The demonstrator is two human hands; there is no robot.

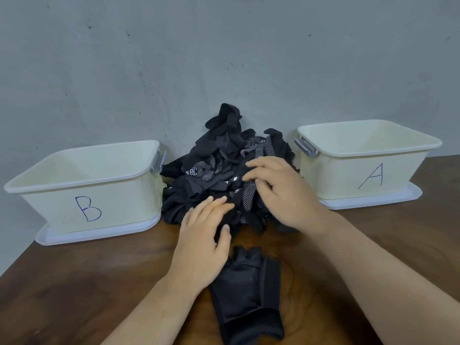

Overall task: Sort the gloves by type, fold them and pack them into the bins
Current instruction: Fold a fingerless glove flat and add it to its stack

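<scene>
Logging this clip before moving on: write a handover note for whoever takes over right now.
Left hand: open, fingers on the glove pile.
Right hand: open, spread over the same pile.
Pile lies between bin B and bin A; one black glove lies flat on the table nearer the person.
Done: that one glove set apart; no gloves show in either bin.
Left: sort, fold and pack the rest.

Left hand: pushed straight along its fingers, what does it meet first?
The glove pile: the left hand points into it, fingertips seemingly touching its near edge, though depth is unclear.
</scene>
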